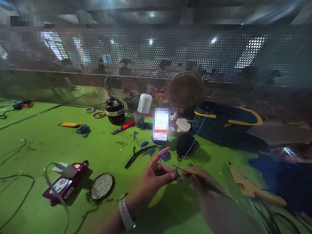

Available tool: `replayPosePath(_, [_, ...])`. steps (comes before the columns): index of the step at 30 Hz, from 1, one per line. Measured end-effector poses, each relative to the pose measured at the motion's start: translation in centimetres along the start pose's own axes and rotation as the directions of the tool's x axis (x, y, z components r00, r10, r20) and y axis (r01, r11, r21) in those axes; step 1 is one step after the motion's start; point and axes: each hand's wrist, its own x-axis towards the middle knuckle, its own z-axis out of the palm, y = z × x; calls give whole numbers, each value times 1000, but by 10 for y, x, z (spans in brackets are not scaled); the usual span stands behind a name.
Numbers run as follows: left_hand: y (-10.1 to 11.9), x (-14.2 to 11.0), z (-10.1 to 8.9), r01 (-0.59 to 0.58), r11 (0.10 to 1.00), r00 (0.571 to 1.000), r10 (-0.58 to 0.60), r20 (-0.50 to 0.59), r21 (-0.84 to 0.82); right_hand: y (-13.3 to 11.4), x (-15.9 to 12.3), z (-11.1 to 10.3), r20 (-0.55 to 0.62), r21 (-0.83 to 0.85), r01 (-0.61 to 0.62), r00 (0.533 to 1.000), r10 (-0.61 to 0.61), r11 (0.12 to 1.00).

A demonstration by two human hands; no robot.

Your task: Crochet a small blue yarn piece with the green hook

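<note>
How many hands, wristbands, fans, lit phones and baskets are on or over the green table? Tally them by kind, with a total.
Hands: 2
Wristband: 1
Fan: 1
Lit phone: 1
Basket: 1
Total: 6

beyond the fingers stands a round fan; left of them, a purple case lies near a studded disc; right of them lies a tan tool.
</note>
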Motion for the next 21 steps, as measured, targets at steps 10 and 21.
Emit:
replayPosePath(10, [-3, -1, -3, -18, 1000, 999, 17, 33, 21, 5, 0, -8, 155, -322, 192, 977, -149, 927])
replayPosePath(21, [-5, 0, -3, -6, 1000, 1000, 6, 18, 8, 4, 2, -6, 157, -297, 279, 958, -242, 913])
